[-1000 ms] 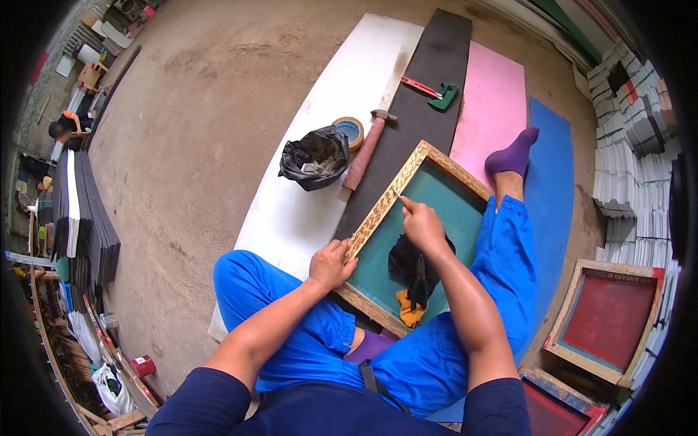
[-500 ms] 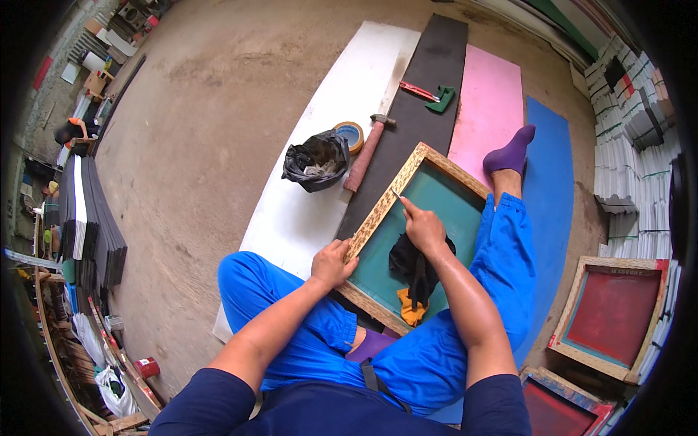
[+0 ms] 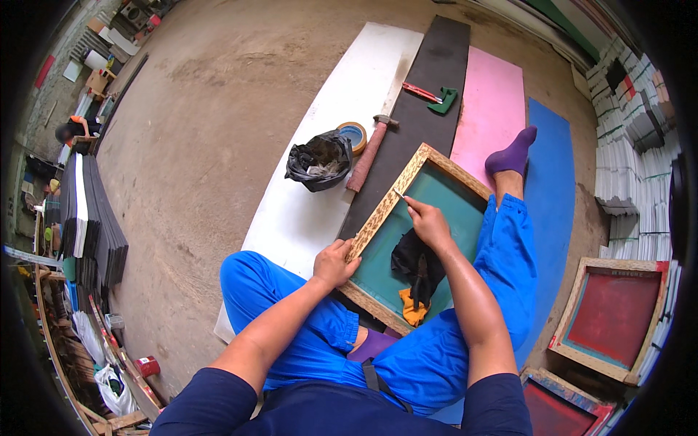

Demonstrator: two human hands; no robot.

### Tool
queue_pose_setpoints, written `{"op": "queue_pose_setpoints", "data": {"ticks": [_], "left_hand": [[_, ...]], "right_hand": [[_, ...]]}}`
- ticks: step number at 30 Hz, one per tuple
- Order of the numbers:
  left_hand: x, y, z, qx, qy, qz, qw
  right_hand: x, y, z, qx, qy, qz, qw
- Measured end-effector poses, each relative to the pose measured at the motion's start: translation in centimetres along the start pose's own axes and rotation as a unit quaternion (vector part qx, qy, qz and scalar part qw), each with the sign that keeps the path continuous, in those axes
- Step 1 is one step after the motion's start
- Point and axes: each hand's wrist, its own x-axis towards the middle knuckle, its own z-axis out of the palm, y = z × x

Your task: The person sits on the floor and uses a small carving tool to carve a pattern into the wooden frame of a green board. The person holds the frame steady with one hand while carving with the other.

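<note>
Our left hand [image 3: 335, 263] clamps the wooden frame [image 3: 379, 216]; ahead, our right hand [image 3: 430, 224] grips a slim tool [image 3: 399, 194], probably working the wood; the next stroke likely needs bracing.

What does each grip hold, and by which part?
The left grip holds the wooden frame near its left corner; the right grip holds a slim tool, kind unclear, by its near end.

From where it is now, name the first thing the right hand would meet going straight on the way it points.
The right hand would likely first meet the left rail of the mottled tan wooden frame; the tip of its thin tool appears over that rail, though depth is unclear.
</note>
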Motion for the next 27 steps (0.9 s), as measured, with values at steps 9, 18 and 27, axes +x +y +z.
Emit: {"op": "queue_pose_setpoints", "data": {"ticks": [9, 18, 27], "left_hand": [[-0.1, 0.3, -0.2, -0.002, -0.002, -0.007, 1.0], [-0.1, 0.1, -0.2, -0.006, 0.009, -0.002, 1.0], [-0.1, 0.1, -0.2, 0.009, 0.0, 0.003, 1.0]], "right_hand": [[0.6, -2.7, -2.2, 0.319, -0.113, 0.324, 0.884], [-1.1, -5.7, -2.6, -0.081, -0.034, 0.138, 0.986], [-0.6, -8.3, -3.5, -0.185, -0.089, 0.129, 0.97]]}}
